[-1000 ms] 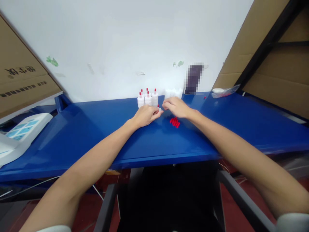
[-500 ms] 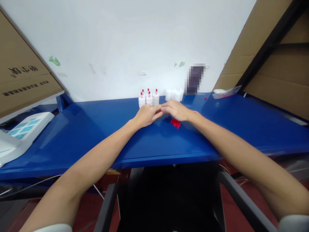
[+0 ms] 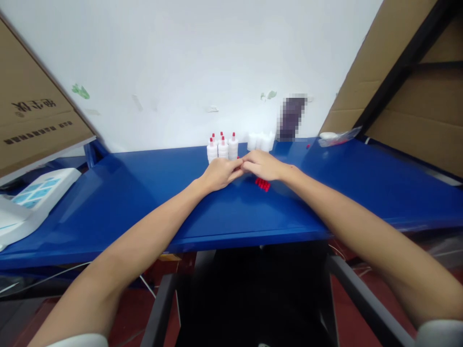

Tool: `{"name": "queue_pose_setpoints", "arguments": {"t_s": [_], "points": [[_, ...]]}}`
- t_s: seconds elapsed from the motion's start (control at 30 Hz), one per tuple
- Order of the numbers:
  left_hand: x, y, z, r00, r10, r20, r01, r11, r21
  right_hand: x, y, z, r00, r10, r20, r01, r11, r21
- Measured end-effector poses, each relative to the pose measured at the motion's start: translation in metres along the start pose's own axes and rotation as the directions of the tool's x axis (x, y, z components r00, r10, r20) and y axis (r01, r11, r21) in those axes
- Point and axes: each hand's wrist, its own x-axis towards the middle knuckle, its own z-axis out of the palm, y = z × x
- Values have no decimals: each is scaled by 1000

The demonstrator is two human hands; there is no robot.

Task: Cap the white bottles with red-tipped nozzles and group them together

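The left hand [image 3: 220, 173] and right hand [image 3: 265, 165] meet, apparently seating a red cap [image 3: 238, 157], which calls for steady pressure next; I can't tell their grip.

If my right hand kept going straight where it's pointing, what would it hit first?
Most likely your left hand, which touches or nearly touches the right hand; a red tip shows beside them, but depth there is unclear.
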Motion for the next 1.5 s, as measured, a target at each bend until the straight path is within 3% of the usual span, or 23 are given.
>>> {"name": "queue_pose_setpoints", "arguments": {"t_s": [0.27,0.43,0.63,0.83,1.1,1.3,1.5], "points": [[-2,-4,0,1000,19,5,-19,1000,-15,-2,-4,-1,997,20,72,-13,995,-95],[-2,-4,-1,999,40,0,-40,999,-29,-2,-7,0,997,-32,71,39,994,-99],[1,0,-3,1000,-14,-10,13,993,-113,-2,-6,-3,1000,1,-21,-2,997,-80],[3,-1,-4,991,-15,-133,-4,989,-146,-3,1,-5,989,63,-131,-71,996,-57],[6,-4,-1,978,-32,-208,-15,976,-219,7,32,12,956,51,-290,-54,999,-5],[4,-8,1,980,-128,-154,89,966,-241,6,39,13,955,87,-283,-79,996,40],[2,-9,-1,979,-122,-162,82,969,-233,3,30,14,945,202,-259,-223,973,-56]]}}
